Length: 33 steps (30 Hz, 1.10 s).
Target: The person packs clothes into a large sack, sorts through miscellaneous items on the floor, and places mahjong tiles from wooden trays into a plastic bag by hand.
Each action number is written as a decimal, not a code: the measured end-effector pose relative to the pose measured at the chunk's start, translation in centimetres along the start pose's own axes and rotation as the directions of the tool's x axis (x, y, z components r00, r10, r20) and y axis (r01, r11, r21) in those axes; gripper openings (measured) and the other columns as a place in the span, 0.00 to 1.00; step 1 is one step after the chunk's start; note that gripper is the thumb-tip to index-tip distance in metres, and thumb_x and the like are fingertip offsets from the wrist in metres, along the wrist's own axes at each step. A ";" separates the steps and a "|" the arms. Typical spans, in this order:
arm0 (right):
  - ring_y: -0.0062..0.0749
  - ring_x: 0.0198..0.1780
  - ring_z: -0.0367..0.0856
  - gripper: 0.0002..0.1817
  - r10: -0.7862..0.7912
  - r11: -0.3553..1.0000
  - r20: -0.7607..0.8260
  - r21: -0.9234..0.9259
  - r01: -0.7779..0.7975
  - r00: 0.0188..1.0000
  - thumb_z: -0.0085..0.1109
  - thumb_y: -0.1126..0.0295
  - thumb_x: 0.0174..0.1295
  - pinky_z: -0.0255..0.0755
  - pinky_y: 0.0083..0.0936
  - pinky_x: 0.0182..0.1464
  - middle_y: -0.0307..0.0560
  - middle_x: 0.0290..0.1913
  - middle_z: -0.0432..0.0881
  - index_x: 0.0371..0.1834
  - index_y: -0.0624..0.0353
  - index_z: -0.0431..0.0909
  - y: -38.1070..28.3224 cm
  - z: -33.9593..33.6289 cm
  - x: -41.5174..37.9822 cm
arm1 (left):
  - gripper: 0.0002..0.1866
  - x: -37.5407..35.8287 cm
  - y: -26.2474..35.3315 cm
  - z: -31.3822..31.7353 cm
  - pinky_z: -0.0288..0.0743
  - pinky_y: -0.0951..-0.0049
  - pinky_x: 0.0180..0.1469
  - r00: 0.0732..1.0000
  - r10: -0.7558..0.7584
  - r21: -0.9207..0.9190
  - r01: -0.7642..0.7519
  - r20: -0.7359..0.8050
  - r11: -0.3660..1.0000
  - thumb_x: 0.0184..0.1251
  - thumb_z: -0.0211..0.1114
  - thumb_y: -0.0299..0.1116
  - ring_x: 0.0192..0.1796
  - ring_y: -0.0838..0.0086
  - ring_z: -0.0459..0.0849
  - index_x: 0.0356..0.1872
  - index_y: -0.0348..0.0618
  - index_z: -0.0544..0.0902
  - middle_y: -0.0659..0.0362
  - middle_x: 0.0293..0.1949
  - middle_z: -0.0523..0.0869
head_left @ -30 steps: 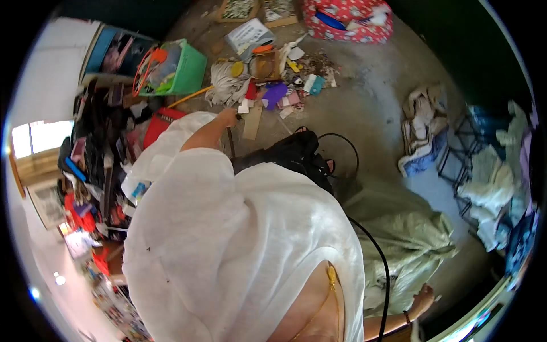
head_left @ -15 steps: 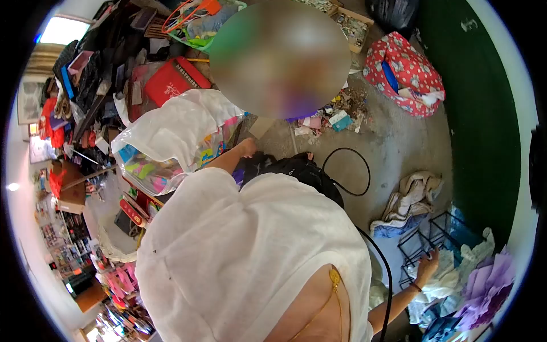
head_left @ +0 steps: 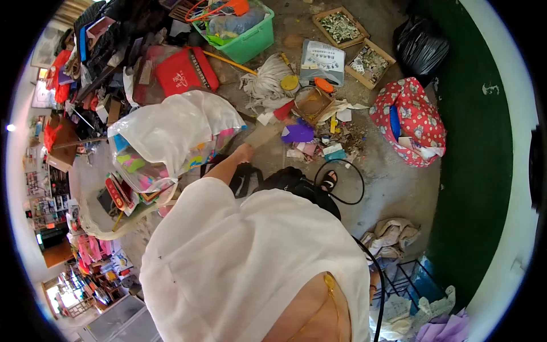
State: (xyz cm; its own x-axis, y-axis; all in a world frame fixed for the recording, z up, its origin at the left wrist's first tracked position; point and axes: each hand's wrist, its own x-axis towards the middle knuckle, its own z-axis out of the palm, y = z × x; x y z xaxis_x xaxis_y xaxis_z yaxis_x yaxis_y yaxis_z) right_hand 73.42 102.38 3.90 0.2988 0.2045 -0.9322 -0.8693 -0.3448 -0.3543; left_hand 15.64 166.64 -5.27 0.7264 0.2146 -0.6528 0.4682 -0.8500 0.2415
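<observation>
My left hand (head_left: 245, 153) reaches forward at the end of a bent arm, fingers curled; whatever may be in them is hidden. It is over a black bag with straps (head_left: 244, 178), close to a flat brown cardboard piece (head_left: 265, 135). To its left lies a clear plastic bag (head_left: 176, 128) of colourful things. Only a sliver of my right hand (head_left: 374, 279) shows at the edge of my white top, behind a black cable (head_left: 379, 273); its fingers are hidden. Near it are a black wire rack (head_left: 407, 282) and a beige cloth bundle (head_left: 393, 236).
Litter (head_left: 342, 137) lies ahead on the concrete floor, with a mop head (head_left: 270, 80) and a green tub (head_left: 248, 43) beyond. Two shallow boxes (head_left: 340, 27) of small pieces, a black bin bag (head_left: 420, 48) and a red patterned bag (head_left: 407, 122) stand farther right. A cable loop (head_left: 362, 182) lies near my foot.
The view has shifted, and the large blurred patch over the floor ahead is gone. My right hand has drawn back from the rack towards my body. My left hand remains near the cardboard.
</observation>
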 end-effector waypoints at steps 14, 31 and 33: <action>0.33 0.25 0.69 0.12 -0.171 0.583 0.251 -0.754 0.303 0.953 0.57 0.69 0.41 0.68 0.29 0.28 0.38 0.21 0.69 0.30 0.58 0.72 -24.8 21.4 12.6 | 0.07 0.4 14.7 -3.8 0.71 0.69 0.32 0.890 -0.383 -0.011 0.392 -0.249 0.920 0.39 0.62 0.39 0.32 0.68 0.80 0.21 0.51 0.82 0.63 0.24 0.81; 0.37 0.31 0.74 0.12 0.181 0.103 0.465 -0.885 0.454 0.867 0.56 0.64 0.45 0.69 0.34 0.32 0.41 0.27 0.76 0.33 0.54 0.75 -32.2 44.9 19.0 | 0.10 -5.4 30.2 0.4 0.74 0.65 0.26 0.152 -0.831 -0.845 0.117 0.535 -0.522 0.47 0.53 0.30 0.23 0.60 0.81 0.24 0.33 0.79 0.47 0.21 0.80; 0.37 0.31 0.75 0.12 0.193 0.100 0.471 -0.882 0.461 0.860 0.56 0.64 0.45 0.69 0.34 0.33 0.42 0.28 0.76 0.34 0.53 0.75 -32.5 45.8 19.2 | 0.09 -4.8 32.1 1.9 0.73 0.64 0.25 0.039 -0.827 -0.827 -0.023 0.560 -0.561 0.46 0.54 0.30 0.23 0.60 0.80 0.21 0.34 0.80 0.47 0.20 0.80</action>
State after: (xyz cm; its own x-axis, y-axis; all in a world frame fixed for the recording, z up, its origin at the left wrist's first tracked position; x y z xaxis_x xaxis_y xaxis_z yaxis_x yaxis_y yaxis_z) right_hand 89.40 159.46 0.95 -0.0965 0.5413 -0.8353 0.3976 -0.7484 -0.5309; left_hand 26.25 137.38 4.24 -0.6408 0.4423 -0.6275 0.1366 0.8700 0.4737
